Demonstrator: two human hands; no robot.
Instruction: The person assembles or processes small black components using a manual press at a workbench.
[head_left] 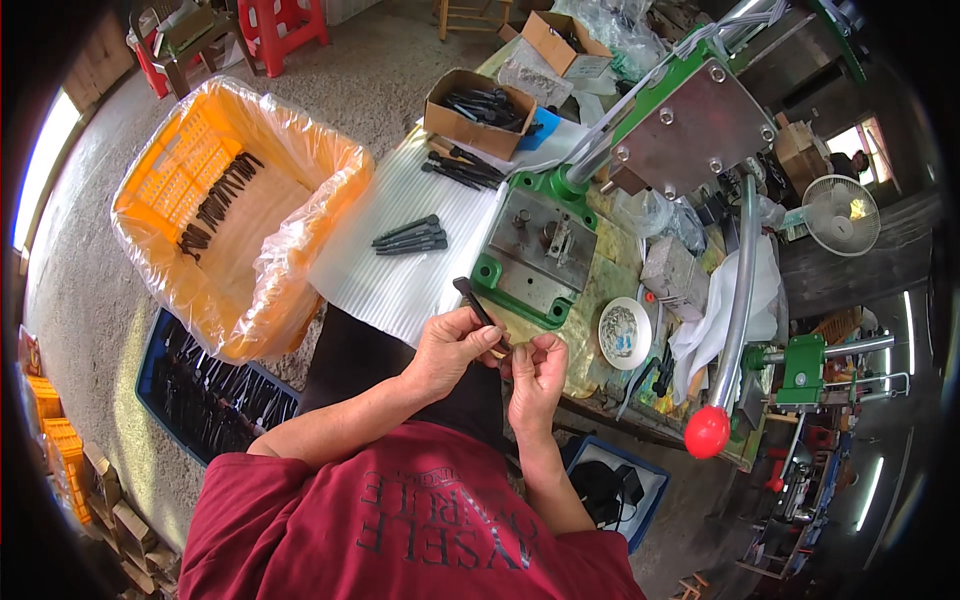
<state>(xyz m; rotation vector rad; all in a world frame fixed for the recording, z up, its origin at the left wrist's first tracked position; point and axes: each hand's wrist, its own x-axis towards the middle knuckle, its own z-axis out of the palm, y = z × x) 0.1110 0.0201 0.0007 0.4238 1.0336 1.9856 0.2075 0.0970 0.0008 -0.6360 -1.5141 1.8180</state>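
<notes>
My left hand [452,352] is closed round a slim black part with a wider end [470,294], which sticks up past the fingers. Close beside it, my right hand [537,378] pinches thumb to finger at the part's lower end; what lies in that pinch is hidden. Ahead, several similar black parts [410,237] lie in a small row on a white foam sheet [370,285]. A green hand press with a steel base plate [540,250] stands just beyond my hands.
A yellow crate lined with clear plastic [330,190] stands left, a blue crate of black parts [215,390] below it. A cardboard box of black parts [480,108] sits at the back. Right are a white bowl of small pieces [625,333] and the press lever's red knob [707,432].
</notes>
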